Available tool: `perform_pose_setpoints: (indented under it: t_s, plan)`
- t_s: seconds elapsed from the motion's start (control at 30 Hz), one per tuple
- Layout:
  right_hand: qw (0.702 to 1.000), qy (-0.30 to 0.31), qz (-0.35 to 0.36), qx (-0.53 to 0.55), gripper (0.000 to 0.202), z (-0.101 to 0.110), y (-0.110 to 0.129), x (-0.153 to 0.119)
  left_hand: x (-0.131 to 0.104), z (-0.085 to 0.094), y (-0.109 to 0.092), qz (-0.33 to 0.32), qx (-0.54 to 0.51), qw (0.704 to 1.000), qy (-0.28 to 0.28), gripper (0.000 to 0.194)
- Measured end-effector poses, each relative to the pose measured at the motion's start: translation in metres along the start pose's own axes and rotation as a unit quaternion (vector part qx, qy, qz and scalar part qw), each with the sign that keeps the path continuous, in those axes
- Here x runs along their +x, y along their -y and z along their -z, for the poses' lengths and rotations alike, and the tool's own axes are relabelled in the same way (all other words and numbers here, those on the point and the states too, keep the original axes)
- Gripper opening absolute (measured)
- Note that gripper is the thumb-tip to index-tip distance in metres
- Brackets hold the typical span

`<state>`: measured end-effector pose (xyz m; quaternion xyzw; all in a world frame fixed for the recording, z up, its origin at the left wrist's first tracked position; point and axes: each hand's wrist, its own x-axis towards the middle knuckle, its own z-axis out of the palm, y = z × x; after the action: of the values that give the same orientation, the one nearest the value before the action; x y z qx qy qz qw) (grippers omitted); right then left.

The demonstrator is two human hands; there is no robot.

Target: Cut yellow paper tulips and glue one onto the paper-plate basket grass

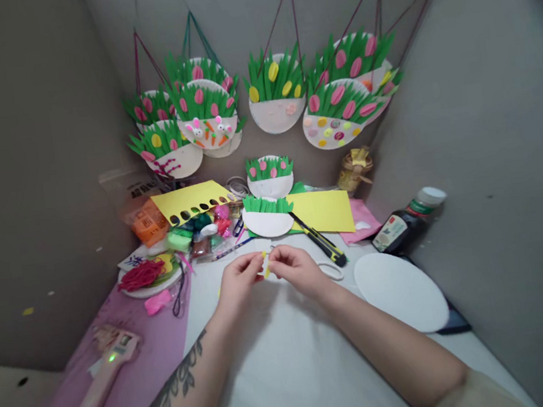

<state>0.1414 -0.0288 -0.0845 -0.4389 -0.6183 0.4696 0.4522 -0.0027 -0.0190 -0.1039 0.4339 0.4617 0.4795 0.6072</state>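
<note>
Grey walls (495, 105) box in the pale tabletop (280, 377) I watch remotely. Over it, a small yellow piece (266, 265) is pinched by fingertips of the left hand (242, 276) and right hand (295, 269). Beyond sits a green-fringed white plate (269, 225), a cutter (324, 244) just to its right.

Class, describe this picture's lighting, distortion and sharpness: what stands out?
Head view: dim, soft light, a green light glowing on the glue gun; head view: blackened right edge, bottle leaning outward, perhaps from lens distortion; head view: yellow piece between the hands lacks fine detail.
</note>
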Motion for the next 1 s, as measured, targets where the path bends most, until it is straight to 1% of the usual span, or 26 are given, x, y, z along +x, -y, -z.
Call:
perform_pose_setpoints:
  t_s: [0.1, 0.2, 0.27, 0.37, 0.47, 0.53, 0.63, 0.7, 0.77, 0.83, 0.9, 0.93, 1.0]
  plan:
    - [1.0, 0.004, -0.005, -0.006, 0.014, 0.001, -0.003, 0.001, -0.002, 0.0, 0.002, -0.039, 0.038, 0.997, 0.046, 0.035]
    - [1.0, 0.017, 0.002, 0.004, 0.013, 0.006, -0.007, 0.003, -0.004, -0.001, 0.002, -0.046, 0.037, 0.995, 0.079, 0.034]
    - [0.999, 0.041, 0.011, -0.001, 0.012, 0.011, -0.009, 0.004, -0.003, -0.001, 0.002, -0.026, 0.022, 0.996, 0.086, 0.032]
    - [0.996, 0.077, 0.019, -0.041, 0.01, 0.018, -0.01, 0.005, -0.002, -0.002, 0.003, 0.017, -0.011, 0.996, 0.082, 0.028]
    - [0.991, 0.096, 0.034, -0.082, 0.01, 0.021, -0.008, 0.005, -0.001, -0.003, 0.003, 0.043, -0.047, 0.994, 0.09, 0.028]
    - [0.989, 0.103, 0.048, -0.097, 0.009, 0.021, -0.007, 0.006, -0.002, -0.003, 0.003, 0.04, -0.061, 0.992, 0.102, 0.03]
    - [0.986, 0.112, 0.055, -0.107, 0.008, 0.021, -0.006, 0.007, 0.0, -0.002, 0.003, 0.02, -0.062, 0.991, 0.12, 0.032]
    - [0.986, 0.115, 0.048, -0.109, 0.007, 0.021, -0.009, 0.008, 0.002, 0.001, 0.001, 0.007, -0.044, 0.992, 0.114, 0.031]
    - [0.987, 0.111, 0.029, -0.11, 0.006, 0.02, -0.015, 0.01, 0.006, 0.007, -0.002, -0.018, 0.012, 0.996, 0.086, 0.028]
    - [0.986, 0.109, 0.003, -0.126, 0.006, 0.019, -0.023, 0.012, 0.011, 0.015, -0.006, -0.062, 0.12, 0.99, 0.041, 0.023]
    - [0.98, 0.112, -0.021, -0.166, 0.006, 0.016, -0.031, 0.013, 0.016, 0.025, -0.009, -0.099, 0.241, 0.966, 0.003, 0.017]
    - [0.975, 0.113, -0.028, -0.191, 0.006, 0.014, -0.034, 0.013, 0.018, 0.029, -0.01, -0.102, 0.288, 0.952, -0.002, 0.015]
    - [0.965, 0.105, -0.036, -0.237, 0.007, 0.008, -0.038, 0.016, 0.022, 0.036, -0.009, -0.081, 0.353, 0.932, 0.003, 0.013]
